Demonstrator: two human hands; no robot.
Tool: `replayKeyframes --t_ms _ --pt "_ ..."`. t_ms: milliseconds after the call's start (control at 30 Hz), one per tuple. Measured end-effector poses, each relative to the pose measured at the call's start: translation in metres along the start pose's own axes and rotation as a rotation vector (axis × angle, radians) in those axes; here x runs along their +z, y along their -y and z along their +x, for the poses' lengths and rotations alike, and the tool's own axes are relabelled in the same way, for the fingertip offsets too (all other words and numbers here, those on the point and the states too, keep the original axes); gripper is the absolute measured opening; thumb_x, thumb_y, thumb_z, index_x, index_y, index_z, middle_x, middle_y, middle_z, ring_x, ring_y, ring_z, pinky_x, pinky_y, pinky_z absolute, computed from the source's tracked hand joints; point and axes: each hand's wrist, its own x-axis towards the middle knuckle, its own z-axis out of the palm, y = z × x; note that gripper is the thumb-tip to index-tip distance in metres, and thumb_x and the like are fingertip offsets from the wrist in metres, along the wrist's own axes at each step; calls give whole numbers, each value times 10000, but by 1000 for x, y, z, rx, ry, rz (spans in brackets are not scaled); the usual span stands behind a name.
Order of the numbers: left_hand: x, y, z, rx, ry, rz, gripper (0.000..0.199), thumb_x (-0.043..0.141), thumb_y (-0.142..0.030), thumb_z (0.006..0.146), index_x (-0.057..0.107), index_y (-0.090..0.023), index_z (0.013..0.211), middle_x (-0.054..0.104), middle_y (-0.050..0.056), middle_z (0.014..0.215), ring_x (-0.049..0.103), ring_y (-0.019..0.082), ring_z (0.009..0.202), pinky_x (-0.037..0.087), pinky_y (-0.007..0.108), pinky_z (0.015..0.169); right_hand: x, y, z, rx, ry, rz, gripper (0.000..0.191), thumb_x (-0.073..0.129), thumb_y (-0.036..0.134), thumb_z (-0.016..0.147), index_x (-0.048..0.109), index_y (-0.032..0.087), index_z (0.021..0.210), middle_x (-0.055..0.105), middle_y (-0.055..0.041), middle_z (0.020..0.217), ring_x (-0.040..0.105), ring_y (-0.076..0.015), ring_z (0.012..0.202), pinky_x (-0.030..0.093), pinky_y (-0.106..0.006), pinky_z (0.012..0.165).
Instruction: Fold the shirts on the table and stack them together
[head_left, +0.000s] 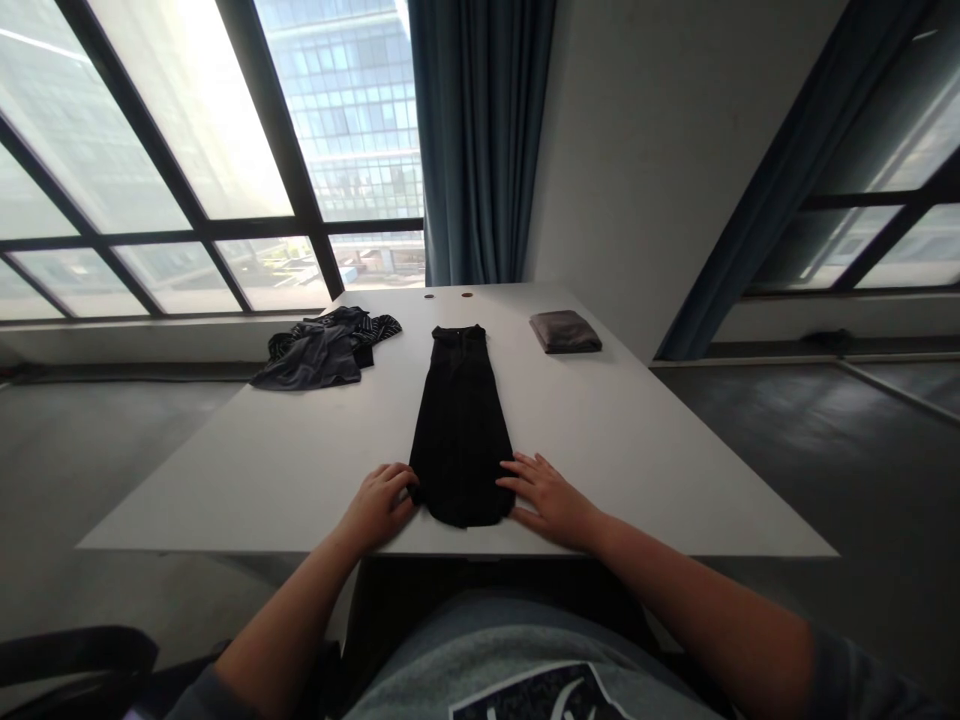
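A black garment [461, 420] lies lengthwise on the white table in front of me. It is narrow at the far end, where there is a collar-like band, and wider at the rounded near end. At its lower left edge, my left hand [381, 507] has curled fingers closed on the cloth. Across from it, my right hand [551, 498] rests on the lower right edge, fingers spread and fairly flat, their tips on the fabric. The exact kind of garment is hard to tell.
On the white table [637, 470], a crumpled pile of dark clothes [322, 345] lies at the far left. A folded grey-brown cloth [565, 331] lies at the far right. Two small dark round things, one a reddish disc [467, 295], sit near the back edge. A blue curtain [484, 140] hangs beyond.
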Motion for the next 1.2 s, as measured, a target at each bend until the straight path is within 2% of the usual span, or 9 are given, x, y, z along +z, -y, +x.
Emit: replayKeyframes --t_ms 100,200,300,433,667,800,933,1100,1200 --pt "0 -1 -1 -2 -18 41 215 584 -232 951 737 -237 1103 724 85 1206 639 272 1154 528 464 1027 -1 1 2 -26 12 6 446 647 253 957 672 222 1401 563 -153 1549 409 -366 1521 266 -693 1241" --pt "2 0 -3 27 -3 60 313 562 -185 936 752 -261 1173 727 74 1292 624 284 1247 504 501 1082 0 2 4 -57 -40 42 448 544 99 944 701 218 1346 669 -131 1417 555 -286 1403 292 -631 1258" --pt "3 1 -3 73 37 48 460 557 -118 882 738 -296 1265 697 42 1402 573 288 1368 467 530 1150 2 4 6 -107 -70 76 444 513 63 934 722 224 1292 726 -108 1288 658 -231 1235 299 -600 1264" --pt "5 1 -3 37 41 34 510 545 -91 854 731 -288 1287 675 38 1446 599 270 1366 477 521 1163 7 3 10 -129 -79 99 501 477 -2 884 721 227 1256 735 -82 1222 672 -208 1172 317 -575 1257" --pt "8 5 0 4 6 24 466 534 -87 855 734 -260 1239 702 45 1405 644 255 1318 507 505 1142 11 3 28 11 -158 3 495 532 -4 788 693 187 1216 712 -105 1157 654 -257 1124 435 -537 1169" --pt "6 5 -2 18 2 -10 439 550 -100 847 727 -258 1216 714 49 1386 655 250 1304 517 493 1131 8 1 26 -112 -136 53 541 522 -52 719 709 194 1163 728 -81 1133 673 -230 1109 367 -560 1228" --pt "4 6 -5 87 26 -34 424 552 -62 806 747 -261 1126 750 39 1322 675 252 1279 521 498 1127 0 -5 14 -236 -25 166 480 551 -6 815 749 220 1189 753 -72 1230 683 -208 1191 399 -491 1232" --pt "4 5 -8 147 62 -42 438 569 -84 829 756 -277 1175 736 36 1353 672 257 1295 533 490 1121 -9 -7 -1 -234 54 164 433 566 116 957 710 220 1352 726 -81 1357 625 -234 1335 401 -486 1242" --pt "1 0 -14 163 97 -61 458 564 -88 831 749 -283 1202 737 34 1351 675 255 1290 544 470 1107 -13 -4 -8 -239 53 146 383 553 160 996 719 208 1338 740 -89 1328 639 -252 1306 460 -477 1185"
